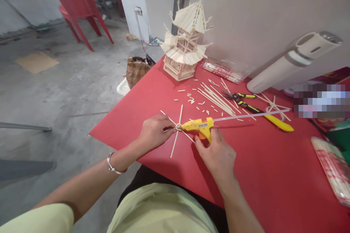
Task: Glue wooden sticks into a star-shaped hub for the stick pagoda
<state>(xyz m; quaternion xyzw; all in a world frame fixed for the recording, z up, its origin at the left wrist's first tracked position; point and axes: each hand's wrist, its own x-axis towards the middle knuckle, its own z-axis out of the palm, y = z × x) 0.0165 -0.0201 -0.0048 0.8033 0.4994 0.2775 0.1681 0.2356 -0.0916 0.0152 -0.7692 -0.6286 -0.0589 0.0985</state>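
My right hand (218, 151) grips a yellow hot glue gun (201, 126) by its handle, with a long clear glue stick (251, 115) running out of its back. The gun's nozzle meets the centre of a star-shaped frame of thin wooden sticks (173, 147) lying on the red table. Fingers closed, my left hand (155, 131) pinches the frame near that centre; the exact piece between the fingertips is partly hidden. Beyond the gun lie loose wooden sticks (217, 98) and several short cut pieces (192, 100).
A wooden-stick pagoda model (188, 40) stands at the table's (131, 116) far corner. Yellow-black cutting pliers (254, 109), another stick star (274, 106) and a pale bottle (281, 69) are to the right. Packs of sticks (332, 171) lie at the right edge. A red chair (79, 11) stands on the floor.
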